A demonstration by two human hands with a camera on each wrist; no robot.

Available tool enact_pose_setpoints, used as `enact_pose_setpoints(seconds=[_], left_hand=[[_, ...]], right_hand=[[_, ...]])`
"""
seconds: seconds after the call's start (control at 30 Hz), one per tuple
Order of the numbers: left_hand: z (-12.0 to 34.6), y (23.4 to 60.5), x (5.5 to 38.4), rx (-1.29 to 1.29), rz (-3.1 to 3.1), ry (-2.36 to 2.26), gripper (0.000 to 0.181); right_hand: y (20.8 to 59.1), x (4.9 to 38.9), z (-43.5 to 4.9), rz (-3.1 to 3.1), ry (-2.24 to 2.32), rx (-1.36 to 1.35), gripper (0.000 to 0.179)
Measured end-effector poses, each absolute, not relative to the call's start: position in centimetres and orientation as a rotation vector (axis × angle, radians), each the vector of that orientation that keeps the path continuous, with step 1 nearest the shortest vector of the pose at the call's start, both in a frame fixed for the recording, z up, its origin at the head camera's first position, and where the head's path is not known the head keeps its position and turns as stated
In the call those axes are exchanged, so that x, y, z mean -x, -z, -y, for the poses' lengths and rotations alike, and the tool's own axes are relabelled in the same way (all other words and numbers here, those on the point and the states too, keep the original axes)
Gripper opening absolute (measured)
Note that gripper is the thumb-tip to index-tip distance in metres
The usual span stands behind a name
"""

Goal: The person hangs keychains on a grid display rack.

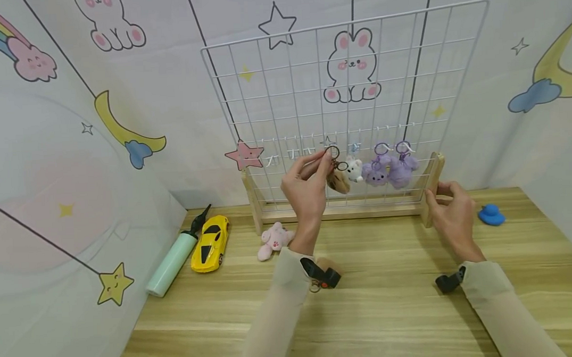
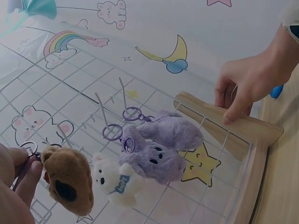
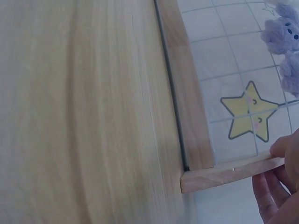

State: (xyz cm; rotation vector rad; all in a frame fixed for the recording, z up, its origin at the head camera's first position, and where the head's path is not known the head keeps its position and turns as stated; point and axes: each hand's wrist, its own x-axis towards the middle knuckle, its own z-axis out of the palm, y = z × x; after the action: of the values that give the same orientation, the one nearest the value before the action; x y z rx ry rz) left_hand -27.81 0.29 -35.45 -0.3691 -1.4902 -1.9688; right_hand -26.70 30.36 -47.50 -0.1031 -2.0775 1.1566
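My left hand (image 1: 307, 191) pinches the metal ring of a brown plush keychain (image 2: 70, 179) in front of the white wire grid rack (image 1: 306, 87). The plush dangles below my fingertips, beside a white bear keychain (image 1: 354, 170) hanging on the grid. Farther right, two purple plush keychains (image 1: 376, 174) hang by purple rings from white hooks. With thumb and fingers, my right hand (image 1: 454, 216) grips the right wooden post (image 1: 432, 185) of the rack's stand. In the right wrist view, the thumb (image 3: 284, 144) lies on one side of that post and fingers on the other.
Bare white hooks (image 1: 292, 154) stick out left of my left hand. On the wooden table (image 1: 383, 312) lie a pink plush (image 1: 275, 240), a yellow toy car (image 1: 211, 245), a pale green pump (image 1: 172, 264) and a small blue object (image 1: 491, 215). A ring (image 1: 314, 287) shows partly under my left wrist.
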Motion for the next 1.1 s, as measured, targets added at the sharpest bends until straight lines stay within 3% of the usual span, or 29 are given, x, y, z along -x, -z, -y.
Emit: enact_pose_setpoints(seconds=[1.1], left_hand=[[-1.12,35.93,28.52,0.334,1.487,1.859,0.014]], right_hand=[[48.02,26.97,-30.45,2.077,-1.143,0.093,0.031]])
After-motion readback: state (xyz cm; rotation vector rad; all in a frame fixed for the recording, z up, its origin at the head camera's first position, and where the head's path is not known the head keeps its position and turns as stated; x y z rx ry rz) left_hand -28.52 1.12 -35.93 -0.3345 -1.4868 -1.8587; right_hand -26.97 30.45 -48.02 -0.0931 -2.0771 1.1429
